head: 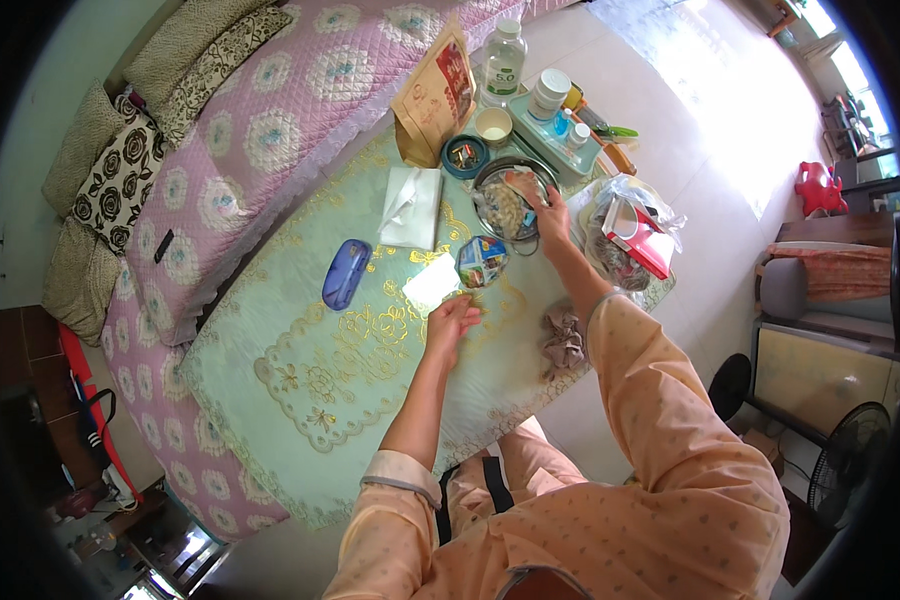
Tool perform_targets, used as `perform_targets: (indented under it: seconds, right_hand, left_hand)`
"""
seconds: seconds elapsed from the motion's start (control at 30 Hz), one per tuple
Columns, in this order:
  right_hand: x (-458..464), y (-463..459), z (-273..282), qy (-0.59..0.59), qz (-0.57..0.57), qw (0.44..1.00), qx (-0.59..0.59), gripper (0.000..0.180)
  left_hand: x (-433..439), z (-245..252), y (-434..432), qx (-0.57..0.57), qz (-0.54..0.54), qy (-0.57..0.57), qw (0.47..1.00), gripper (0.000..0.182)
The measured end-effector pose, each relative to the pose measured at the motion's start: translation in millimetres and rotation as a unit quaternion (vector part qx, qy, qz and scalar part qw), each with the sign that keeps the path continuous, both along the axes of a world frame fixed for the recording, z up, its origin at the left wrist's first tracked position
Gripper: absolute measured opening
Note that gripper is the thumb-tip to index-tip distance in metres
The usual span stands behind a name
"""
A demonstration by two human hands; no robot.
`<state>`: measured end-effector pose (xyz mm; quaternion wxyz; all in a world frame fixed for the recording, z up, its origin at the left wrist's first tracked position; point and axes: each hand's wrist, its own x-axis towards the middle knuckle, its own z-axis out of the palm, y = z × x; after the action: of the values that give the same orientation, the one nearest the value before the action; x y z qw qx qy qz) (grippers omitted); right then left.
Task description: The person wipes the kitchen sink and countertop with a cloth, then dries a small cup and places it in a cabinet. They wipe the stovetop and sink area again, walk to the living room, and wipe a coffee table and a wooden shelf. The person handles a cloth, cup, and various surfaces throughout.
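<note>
My left hand (450, 324) hovers over the patterned tablecloth with its fingers loosely curled and nothing visible in them. It is nearest to a bright white patch (430, 282) and a blue printed packet (482, 261). Farther off, my right hand (553, 217) reaches over the near right side of a round metal bowl (491, 169). Inside the bowl lie pale, lumpy pieces (501, 206), with clear plastic around them. A pinkish-orange piece (523, 184) sits by my right fingertips; whether they grip it or the bowl's rim is unclear.
Around the bowl stand a blue-green round dish (465, 156), a cup (493, 126), a brown paper pouch (435, 101) and a tray of bottles (555, 139). Tissues (411, 206), a blue glasses case (346, 274), a crumpled cloth (562, 341) and a plastic bag (619, 251) lie about.
</note>
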<state>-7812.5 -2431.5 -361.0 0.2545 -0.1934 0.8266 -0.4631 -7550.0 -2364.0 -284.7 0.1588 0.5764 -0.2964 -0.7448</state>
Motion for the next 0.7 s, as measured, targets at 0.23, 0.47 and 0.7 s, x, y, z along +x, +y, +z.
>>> perform_targets:
  seconds: [0.23, 0.47, 0.7]
  right_hand:
    - [-4, 144, 21, 0.083, 0.015, 0.996, -0.04, 0.033]
    - [36, 279, 33, 0.162, 0.195, 0.948, 0.19, 0.062]
    - [59, 254, 14, 0.289, 0.269, 0.868, 0.3, 0.079]
  left_hand:
    - [-10, -2, 21, 0.009, -0.005, -0.012, 1.0, 0.026]
    - [3, -16, 42, 0.013, -0.036, -0.053, 0.998, 0.027]
    - [29, -25, 96, 0.013, -0.041, -0.076, 0.996, 0.026]
